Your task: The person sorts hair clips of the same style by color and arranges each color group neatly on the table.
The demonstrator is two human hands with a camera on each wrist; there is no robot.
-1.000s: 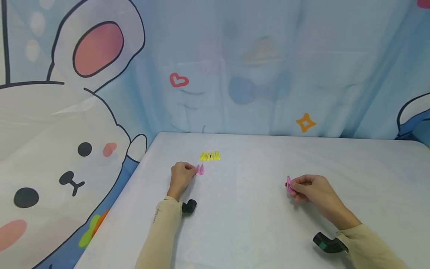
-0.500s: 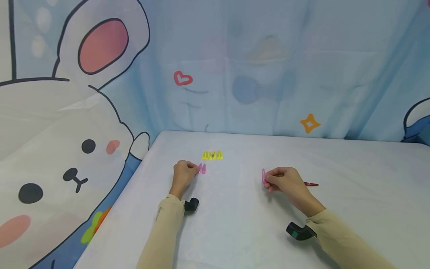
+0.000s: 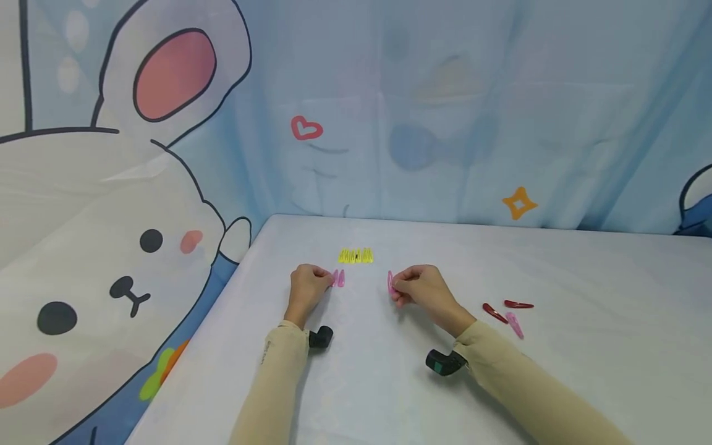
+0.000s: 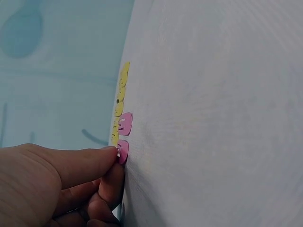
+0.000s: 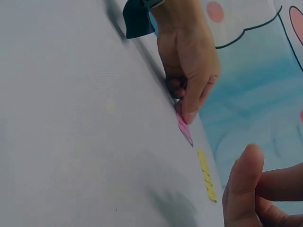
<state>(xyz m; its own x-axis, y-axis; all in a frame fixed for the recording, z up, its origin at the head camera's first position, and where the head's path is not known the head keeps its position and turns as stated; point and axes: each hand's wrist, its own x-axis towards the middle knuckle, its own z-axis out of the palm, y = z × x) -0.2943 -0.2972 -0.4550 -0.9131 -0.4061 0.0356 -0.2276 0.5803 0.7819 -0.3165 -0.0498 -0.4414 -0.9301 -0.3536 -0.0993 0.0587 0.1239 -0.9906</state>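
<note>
My left hand (image 3: 308, 287) pinches the end of a pink snap hair clip (image 4: 123, 152) on the white table, between thumb and index finger. A second pink hair clip (image 3: 342, 279) lies just right of it, roughly parallel. Behind the pair, a row of several yellow hair clips (image 3: 356, 255) is lined up side by side. Some way to the right, my right hand (image 3: 425, 290) holds another pink hair clip (image 3: 390, 281) upright at its fingertips, above the table. In the right wrist view that clip is hidden behind the thumb and fingers.
Two dark red hair clips, one slanting (image 3: 494, 313) and one nearly level (image 3: 518, 304), lie right of my right forearm with a loose pink hair clip (image 3: 515, 325). A blue patterned curtain (image 3: 434, 142) hangs along the back edge of the white table (image 3: 361, 383).
My right hand has travelled left across the table with its pink hair clip, uncovering the red and pink clips at right. The left hand stays at the pink pair.
</note>
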